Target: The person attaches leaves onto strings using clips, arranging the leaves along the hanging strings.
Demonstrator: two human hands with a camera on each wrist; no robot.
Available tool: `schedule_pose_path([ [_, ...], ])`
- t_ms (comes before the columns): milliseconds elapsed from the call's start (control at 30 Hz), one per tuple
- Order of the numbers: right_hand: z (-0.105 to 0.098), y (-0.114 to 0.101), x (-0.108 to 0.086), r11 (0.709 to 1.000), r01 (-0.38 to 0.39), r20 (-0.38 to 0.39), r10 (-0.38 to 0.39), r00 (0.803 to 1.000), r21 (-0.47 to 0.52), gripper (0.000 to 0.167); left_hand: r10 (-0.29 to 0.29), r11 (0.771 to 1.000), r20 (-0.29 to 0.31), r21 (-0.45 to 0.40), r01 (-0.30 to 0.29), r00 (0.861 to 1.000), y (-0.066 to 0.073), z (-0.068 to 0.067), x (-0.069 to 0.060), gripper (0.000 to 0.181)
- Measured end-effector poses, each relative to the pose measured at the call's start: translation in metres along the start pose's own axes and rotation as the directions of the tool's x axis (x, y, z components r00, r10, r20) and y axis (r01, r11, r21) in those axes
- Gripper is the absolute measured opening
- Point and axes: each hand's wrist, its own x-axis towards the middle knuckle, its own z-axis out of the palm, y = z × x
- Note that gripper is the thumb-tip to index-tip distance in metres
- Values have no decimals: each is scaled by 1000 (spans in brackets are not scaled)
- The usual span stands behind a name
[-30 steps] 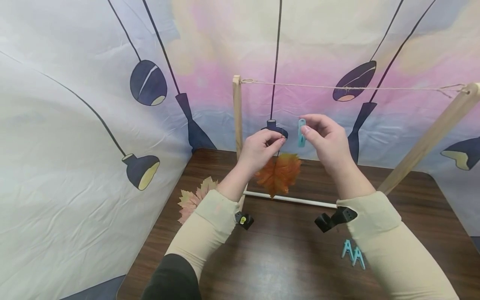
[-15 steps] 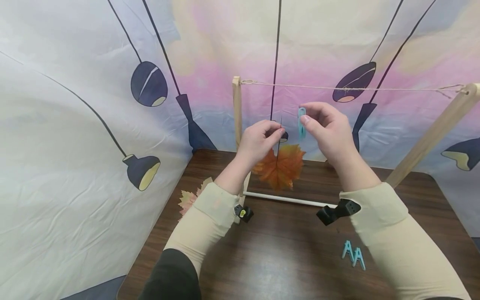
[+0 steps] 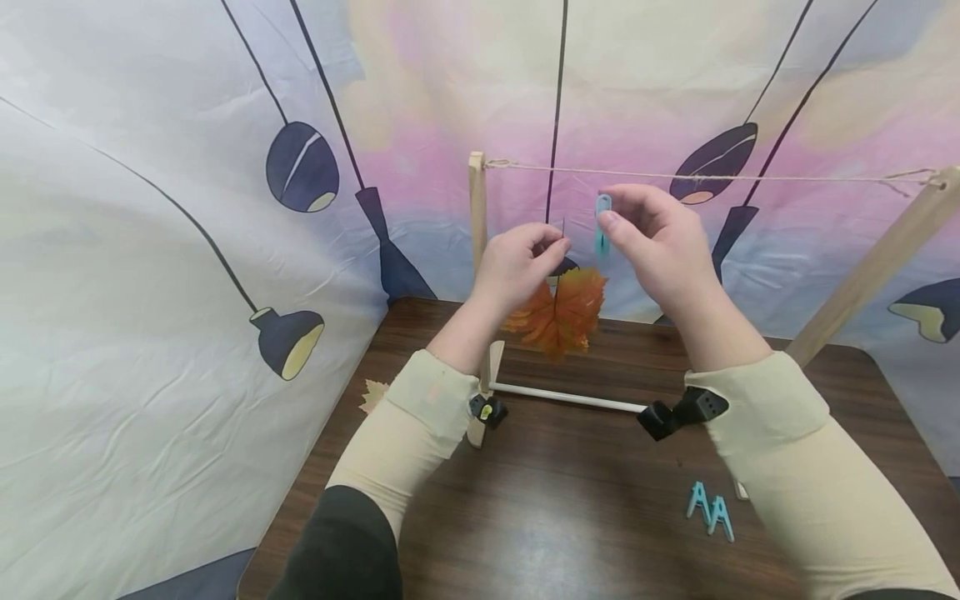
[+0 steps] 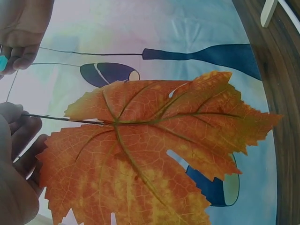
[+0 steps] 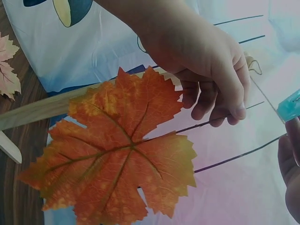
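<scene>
Left hand [image 3: 520,265] pinches the thin stem [image 4: 56,117] of an orange leaf [image 3: 566,310], which we see hanging above the surface [image 3: 555,500]. Right hand [image 3: 663,246], near it, pinches a blue clothespin [image 3: 602,235]. Two more clothespins [image 3: 719,507] lie side by side near the right sleeve [image 3: 810,467]. We note a pale leaf [image 3: 372,395], partly hidden by the left sleeve [image 3: 408,425].
</scene>
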Motion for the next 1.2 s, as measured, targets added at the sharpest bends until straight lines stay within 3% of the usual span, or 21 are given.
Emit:
schedule_pose_path([
  [167, -2, -4, 6, 999, -16, -17, 15, 1000, -41, 32, -50, 999, 23, 8, 50, 998, 2, -2, 2, 19],
  [367, -4, -7, 10, 998, -46, -29, 45, 999, -44, 34, -48, 999, 20, -22, 48, 999, -2, 0, 4, 19],
  [600, -4, -18, 21, 995, -92, -23, 94, 995, 49, 30, -32, 997, 13, -74, 32, 999, 0, 1, 11, 17],
  [800, -5, -30, 32, 985, -97, -9, 99, 995, 140, 25, -36, 996, -33, -88, 33, 999, 4, -3, 16, 18],
  [1033, -9, -30, 38, 985, -157, 76, 152, 986, 70, 31, -48, 997, -39, -63, 45, 998, 4, -3, 15, 19],
  [1200, -9, -31, 42, 986, -152, 82, 146, 986, 70, 31, -43, 998, -36, -40, 41, 998, 4, -2, 16, 19],
])
